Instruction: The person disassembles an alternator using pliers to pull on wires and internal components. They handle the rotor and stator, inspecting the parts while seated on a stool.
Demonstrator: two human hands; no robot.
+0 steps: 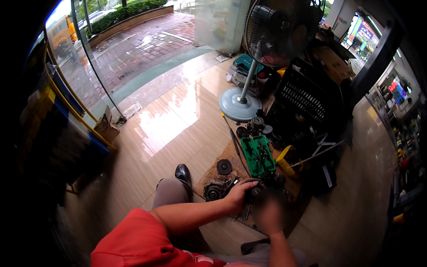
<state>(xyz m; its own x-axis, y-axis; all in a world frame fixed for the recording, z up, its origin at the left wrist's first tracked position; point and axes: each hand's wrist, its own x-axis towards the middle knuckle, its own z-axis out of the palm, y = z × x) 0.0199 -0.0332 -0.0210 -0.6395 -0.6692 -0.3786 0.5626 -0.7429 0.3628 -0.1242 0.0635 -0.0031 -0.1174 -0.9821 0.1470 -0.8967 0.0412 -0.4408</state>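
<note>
In the head view, you are bending over a brown board (207, 175), which is lying on the tiled floor (167, 149). Your left hand (236, 196) is reaching in from the left, and its fingers are closing around the upper side of a dark round part (255, 191). This part is sitting between your two hands, above the board; whether it is touching the board, I cannot tell. Your right hand (269, 216) is coming from below, but a blur is covering it, so I cannot tell how open its fingers are or what they are holding. Perhaps your left hand is gripping from the side to be steadying the part, and perhaps the board is lying there for protecting the floor.

To the left of your hands, a dark housing (214, 192) and a black disc (224, 167) are resting on the board. Just beyond, an open green case (258, 155) is lying, with a yellow object (286, 161) standing to its right; both are limiting your room forward. Farther away, a black crate (303, 91) and a standing fan (240, 104) are blocking that side.
</note>
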